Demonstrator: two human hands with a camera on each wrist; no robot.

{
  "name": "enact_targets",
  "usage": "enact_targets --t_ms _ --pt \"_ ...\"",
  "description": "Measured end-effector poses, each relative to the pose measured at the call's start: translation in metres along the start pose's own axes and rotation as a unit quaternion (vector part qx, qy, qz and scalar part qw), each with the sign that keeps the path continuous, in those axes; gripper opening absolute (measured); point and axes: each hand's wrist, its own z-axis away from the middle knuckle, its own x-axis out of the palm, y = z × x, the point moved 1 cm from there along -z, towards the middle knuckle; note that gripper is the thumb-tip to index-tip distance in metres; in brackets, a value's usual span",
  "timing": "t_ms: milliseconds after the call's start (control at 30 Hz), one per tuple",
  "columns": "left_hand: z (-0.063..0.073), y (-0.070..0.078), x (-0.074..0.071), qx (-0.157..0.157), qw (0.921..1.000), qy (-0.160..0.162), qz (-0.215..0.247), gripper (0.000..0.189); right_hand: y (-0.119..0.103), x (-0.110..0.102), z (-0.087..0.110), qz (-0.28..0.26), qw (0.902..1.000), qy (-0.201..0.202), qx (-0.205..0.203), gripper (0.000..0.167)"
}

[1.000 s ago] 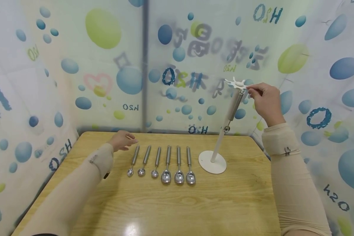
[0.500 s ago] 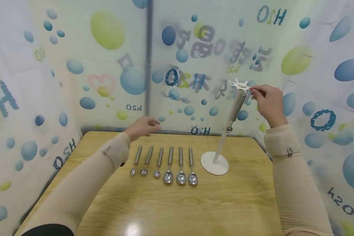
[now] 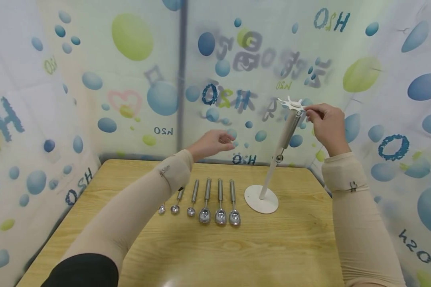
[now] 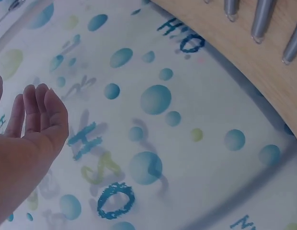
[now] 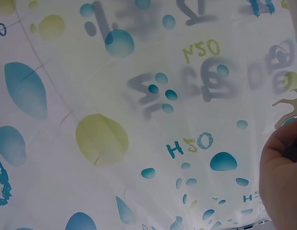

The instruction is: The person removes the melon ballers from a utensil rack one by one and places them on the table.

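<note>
My right hand (image 3: 327, 125) pinches one arm of the white hook rack (image 3: 291, 104) at its star-shaped top. From a hook near those fingertips hangs a metal melon baller (image 3: 292, 129), handle up and small bowl down. My left hand (image 3: 212, 142) is raised above the table's back edge, fingers loosely bent and holding nothing; the left wrist view also shows that hand (image 4: 40, 122) free. Below lie several metal scoops in a row: small-bowled ones at left, such as a melon baller (image 3: 193, 195), and larger ice cream scoops (image 3: 220, 215) at right. My left sleeve hides part of the leftmost handles.
The rack's round white base (image 3: 253, 203) stands on the wooden table (image 3: 273, 251), right of the row. A printed curtain (image 3: 136, 95) surrounds the table at the back and sides.
My left hand has risen from the table's left side and moved right, over the row's back end. The right hand stays at the rack's top. The head view has shifted slightly.
</note>
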Motion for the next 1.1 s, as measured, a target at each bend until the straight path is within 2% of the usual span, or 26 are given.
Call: enact_targets --t_ms 167,300,467,567,800,1100 --pt "-0.015 0.021 0.017 0.02 0.9994 -0.004 0.029 0.033 0.001 0.0 0.001 -0.002 0.9999 -0.004 0.01 0.028" --pt "-0.028 0.033 0.032 0.028 0.9988 -0.007 0.04 0.033 0.003 0.0 0.0 -0.006 0.9998 -0.011 0.014 0.029" --pt "-0.043 0.05 0.049 0.049 0.9976 -0.008 0.048 0.036 0.005 -0.003 0.001 -0.003 0.9999 0.004 0.013 0.027" --pt "-0.05 0.063 0.057 0.057 0.9966 -0.001 0.059 0.038 0.005 -0.004 0.002 0.001 0.9999 0.01 0.011 0.027" --pt "-0.061 0.087 0.077 0.055 0.9958 0.005 0.073 0.041 0.004 -0.002 0.002 0.006 0.9999 0.007 0.006 0.029" --pt "-0.073 0.106 0.094 0.065 0.9922 0.018 0.104 0.047 -0.001 0.002 0.001 0.01 0.9993 0.023 -0.028 0.026"
